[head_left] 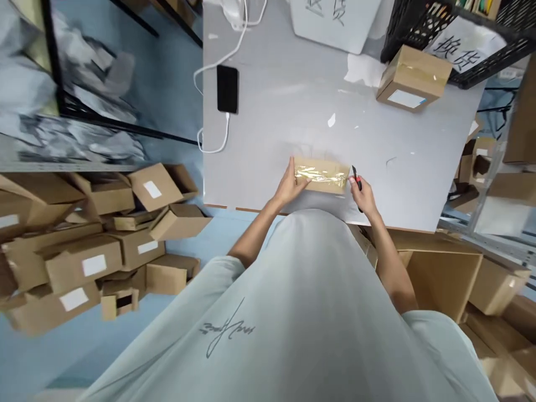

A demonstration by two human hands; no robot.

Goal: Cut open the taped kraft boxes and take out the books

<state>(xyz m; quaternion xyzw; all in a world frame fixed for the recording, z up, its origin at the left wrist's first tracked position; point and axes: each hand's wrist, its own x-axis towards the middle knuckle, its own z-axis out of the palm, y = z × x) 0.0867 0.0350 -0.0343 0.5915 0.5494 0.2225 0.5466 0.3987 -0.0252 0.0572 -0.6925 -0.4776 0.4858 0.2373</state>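
A small brown cardboard box (330,167) with shiny clear tape along its top lies near the front edge of the white table (272,111). My left hand (288,184) grips its left end, thumb across the taped face and fingers behind the far side. At the box's right end, my right hand (362,195) is closed around a black and red utility knife (357,177). The knife points away from me, close beside the box's right edge; I cannot tell whether its blade touches the cardboard.
A black phone (228,89) with a white cable lies at the left. Toward the back stand a white bin (335,28), a taped carton (412,78) and a black crate (464,50). Cardboard boxes (84,257) are piled on the left floor, and a large open carton (439,279) stands at right.
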